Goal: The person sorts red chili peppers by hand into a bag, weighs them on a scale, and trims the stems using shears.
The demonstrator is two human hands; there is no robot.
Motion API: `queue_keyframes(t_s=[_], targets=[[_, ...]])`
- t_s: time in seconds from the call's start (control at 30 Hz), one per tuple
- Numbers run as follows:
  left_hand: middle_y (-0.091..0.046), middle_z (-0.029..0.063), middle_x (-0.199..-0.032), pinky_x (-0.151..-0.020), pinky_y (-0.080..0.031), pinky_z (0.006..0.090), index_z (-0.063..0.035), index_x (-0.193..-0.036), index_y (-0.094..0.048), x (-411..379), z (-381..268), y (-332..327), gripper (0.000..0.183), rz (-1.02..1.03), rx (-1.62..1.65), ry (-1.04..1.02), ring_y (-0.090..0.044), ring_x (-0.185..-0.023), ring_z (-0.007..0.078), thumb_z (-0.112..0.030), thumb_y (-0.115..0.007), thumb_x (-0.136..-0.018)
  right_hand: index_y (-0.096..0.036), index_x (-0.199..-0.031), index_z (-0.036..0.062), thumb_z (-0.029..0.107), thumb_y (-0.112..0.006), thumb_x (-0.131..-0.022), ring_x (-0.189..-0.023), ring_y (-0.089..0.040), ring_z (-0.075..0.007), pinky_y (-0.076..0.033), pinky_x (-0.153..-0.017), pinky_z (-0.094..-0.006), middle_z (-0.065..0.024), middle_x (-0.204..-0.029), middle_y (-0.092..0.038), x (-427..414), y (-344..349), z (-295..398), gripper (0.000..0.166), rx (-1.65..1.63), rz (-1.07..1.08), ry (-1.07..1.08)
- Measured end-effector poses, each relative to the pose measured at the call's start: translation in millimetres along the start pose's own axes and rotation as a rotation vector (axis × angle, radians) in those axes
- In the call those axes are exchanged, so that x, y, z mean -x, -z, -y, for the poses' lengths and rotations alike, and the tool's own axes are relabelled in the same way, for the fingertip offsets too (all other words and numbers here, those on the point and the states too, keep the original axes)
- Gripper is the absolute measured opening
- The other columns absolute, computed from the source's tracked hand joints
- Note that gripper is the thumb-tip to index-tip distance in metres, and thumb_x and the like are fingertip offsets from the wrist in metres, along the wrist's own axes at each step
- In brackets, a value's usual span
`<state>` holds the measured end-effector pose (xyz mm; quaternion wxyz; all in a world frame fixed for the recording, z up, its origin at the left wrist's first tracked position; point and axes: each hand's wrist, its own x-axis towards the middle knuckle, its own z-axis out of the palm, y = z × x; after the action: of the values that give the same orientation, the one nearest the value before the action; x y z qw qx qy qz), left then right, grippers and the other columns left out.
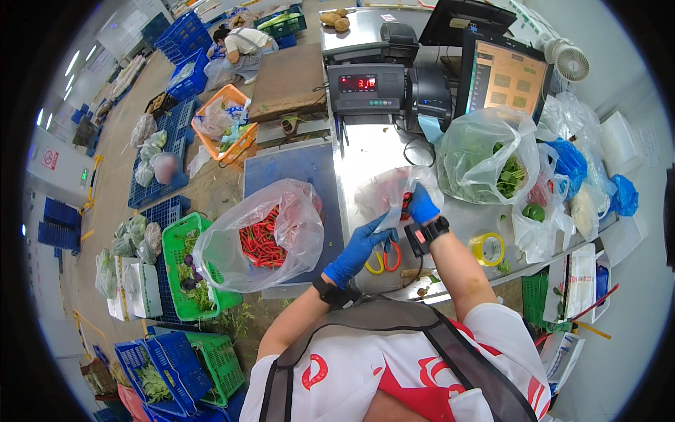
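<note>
Both my hands wear blue gloves and work at a small clear plastic bag [382, 192] on the steel counter. My left hand [364, 245] grips the bag's near edge between thumb and fingers. At the bag's mouth, my right hand [423, 204] is curled around a few dark red chili peppers [406, 204]; its fingertips are partly hidden. To the left, a large open plastic bag [224, 258] of red chili peppers [263, 238] rests on a blue platform [285, 169]. Scissors [391, 257] with yellow and red handles lie just below my left hand.
A scale display [366, 87] and a monitor [506, 79] stand at the back. On the right are a bag of leafy greens [474, 158], a yellow tape roll [487, 249] and a green pepper [533, 212]. Left stands a green crate [171, 264]. Another person [248, 47] bends over beyond.
</note>
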<state>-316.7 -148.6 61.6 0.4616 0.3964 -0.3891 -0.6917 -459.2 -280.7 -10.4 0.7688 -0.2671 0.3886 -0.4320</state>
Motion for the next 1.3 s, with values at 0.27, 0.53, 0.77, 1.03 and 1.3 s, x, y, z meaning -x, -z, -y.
queue_keyframes(t_s=[0.27,0.53,0.77,1.03,1.3], targets=[[-0.053,0.0079,-0.105,-0.08,-0.043,0.0281,-0.0051,-0.128,-0.034,-8,-6,66,0.048,-0.138,0.33,-0.207,-0.052,-0.09,0.0153,-0.021,-0.051,-0.085,-0.055,-0.1,0.0006,0.015,-0.071,-0.06,-0.084,-0.059,-0.023,-0.046,-0.077,-0.034,-0.0134,-0.092,-0.061,-25,7,12,0.045,1.16,0.233,0.257],[-0.045,0.0144,-0.113,-0.091,-0.034,0.0363,-0.0004,-0.119,-0.04,125,2,79,0.064,-1.012,-1.024,-0.563,-0.045,-0.103,0.0271,-0.015,-0.072,-0.065,-0.062,-0.095,0.0019,0.008,-0.058,-0.078,-0.058,-0.05,-0.0074,-0.041,-0.052,-0.0203,-0.0023,-0.071,-0.058,97,-117,72,0.019,1.176,-0.032,0.268],[-0.051,0.0119,-0.103,-0.081,-0.039,0.0347,0.003,-0.122,-0.036,235,-61,190,0.061,-1.442,-0.568,-0.247,-0.05,-0.087,0.0205,-0.014,-0.064,-0.071,-0.058,-0.101,-0.001,0.008,-0.057,-0.076,-0.08,-0.057,-0.013,-0.045,-0.073,-0.0246,-0.0098,-0.09,-0.062,60,-261,-144,0.027,0.85,0.789,-0.037],[-0.058,0.0109,-0.093,-0.05,-0.038,0.0208,0.001,-0.122,-0.038,242,-103,246,0.049,-0.574,0.428,-0.391,-0.04,-0.044,0.0074,-0.02,-0.049,-0.079,-0.05,-0.11,0.0076,0.017,-0.048,-0.079,-0.087,-0.057,-0.0293,-0.048,-0.066,-0.0433,-0.0222,-0.096,-0.055,-72,-213,-358,0.032,2.167,0.566,0.427],[-0.048,0.0162,-0.107,-0.048,-0.033,0.0237,0.0022,-0.132,-0.016,259,-106,300,0.069,-0.382,0.471,-0.442,-0.036,-0.047,0.0076,-0.042,-0.04,-0.085,-0.054,-0.106,0.0053,0.024,-0.041,-0.086,-0.088,-0.056,-0.032,-0.042,-0.08,-0.0394,-0.0175,-0.097,-0.059,-135,-183,-272,0.031,1.849,0.473,0.681]])
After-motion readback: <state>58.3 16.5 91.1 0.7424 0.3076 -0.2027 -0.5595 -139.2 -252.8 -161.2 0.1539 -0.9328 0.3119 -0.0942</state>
